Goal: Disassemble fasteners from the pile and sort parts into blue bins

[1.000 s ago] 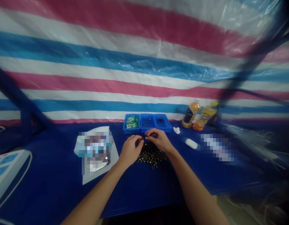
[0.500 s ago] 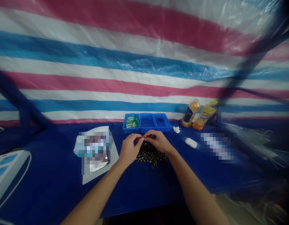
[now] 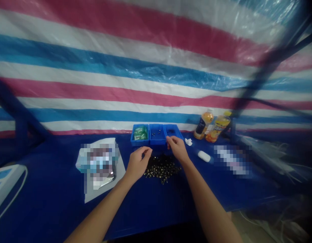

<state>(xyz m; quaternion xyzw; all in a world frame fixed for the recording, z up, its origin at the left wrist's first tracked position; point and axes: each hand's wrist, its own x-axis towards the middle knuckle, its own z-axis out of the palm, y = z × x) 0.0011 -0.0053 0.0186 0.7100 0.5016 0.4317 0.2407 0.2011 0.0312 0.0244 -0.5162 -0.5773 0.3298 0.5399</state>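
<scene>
A heap of small dark and shiny metal pieces, which look like screws, lies on the blue table between my forearms. My left hand is at the heap's upper left edge, thumb and fingertips pinched together; whatever is between them is too small to make out. My right hand is over the heap's far right side, its curled fingertips in front of the middle and right blue bins. Its fingers are also closed, and I cannot see what they hold. A few small metal pieces lie in the middle bin.
The left bin holds green-and-clear plastic packets. Dark bits lie in the right bin. Two drink bottles, a crumpled tissue and a white case are on the right. A plastic bag lies left; a power strip farther left.
My hands, fingertips together over the heap before, are now apart. The right hand has moved right and up toward the bins; the left has shifted slightly left. The view has shifted a little.
</scene>
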